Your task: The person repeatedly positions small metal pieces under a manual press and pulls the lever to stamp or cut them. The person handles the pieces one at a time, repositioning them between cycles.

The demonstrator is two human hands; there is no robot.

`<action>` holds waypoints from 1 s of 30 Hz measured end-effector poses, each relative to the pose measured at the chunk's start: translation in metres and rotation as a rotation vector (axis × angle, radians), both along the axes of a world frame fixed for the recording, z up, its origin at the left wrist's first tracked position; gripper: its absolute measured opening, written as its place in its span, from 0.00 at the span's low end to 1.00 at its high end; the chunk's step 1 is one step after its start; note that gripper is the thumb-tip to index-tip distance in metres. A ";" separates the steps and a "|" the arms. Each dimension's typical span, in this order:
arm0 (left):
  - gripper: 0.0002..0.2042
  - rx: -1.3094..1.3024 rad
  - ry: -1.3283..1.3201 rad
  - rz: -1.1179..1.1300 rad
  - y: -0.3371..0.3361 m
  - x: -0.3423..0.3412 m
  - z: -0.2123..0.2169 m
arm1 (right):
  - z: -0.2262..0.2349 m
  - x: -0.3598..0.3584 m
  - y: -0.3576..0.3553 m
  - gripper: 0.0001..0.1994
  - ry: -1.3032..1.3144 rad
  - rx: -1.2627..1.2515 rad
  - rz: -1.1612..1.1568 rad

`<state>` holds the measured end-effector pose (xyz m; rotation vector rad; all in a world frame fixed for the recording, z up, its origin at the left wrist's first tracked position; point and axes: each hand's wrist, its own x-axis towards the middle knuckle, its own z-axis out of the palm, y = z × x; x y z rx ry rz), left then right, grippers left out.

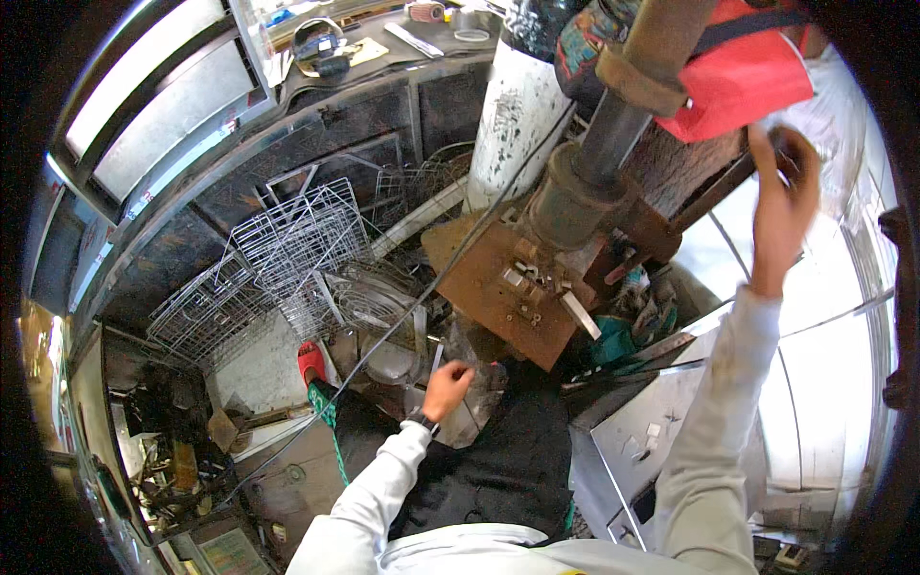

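Note:
My left hand (448, 391) is over my lap in front of the rusty metal plate, fingers closed; whatever they hold, if anything, is hidden. A thin metal strip (437, 356) shows just beyond it. Raised at the right, my right hand (784, 187) has its thumb and fingers curved apart, slightly blurred, beside a red cloth (738, 91) hanging on the machine. A dark gap shows between those fingers. The machine's thick column (575, 196) stands above the brown plate (498, 287). Small metal pieces (527, 278) and a pale bar (580, 314) lie on that plate.
Wire baskets (307, 235) are stacked at the left, near my foot in a red sandal (310, 362). A scuffed white cylinder (513, 125) stands behind the plate. One cable (450, 268) crosses the view diagonally. A white box-like surface (642, 436) holds small pieces at the right.

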<state>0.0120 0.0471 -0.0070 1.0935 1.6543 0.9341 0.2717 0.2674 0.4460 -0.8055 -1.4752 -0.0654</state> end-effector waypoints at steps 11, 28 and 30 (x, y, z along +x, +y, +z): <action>0.23 0.342 0.806 -0.664 0.224 0.019 0.083 | -0.017 -0.007 0.071 0.16 0.413 -0.232 0.004; 0.08 -0.117 -0.813 0.382 0.184 0.072 0.045 | -0.013 -0.016 0.067 0.15 0.356 -0.206 -0.047; 0.10 -0.081 -0.859 0.467 0.181 0.083 0.037 | -0.014 -0.015 0.069 0.15 0.363 -0.192 -0.013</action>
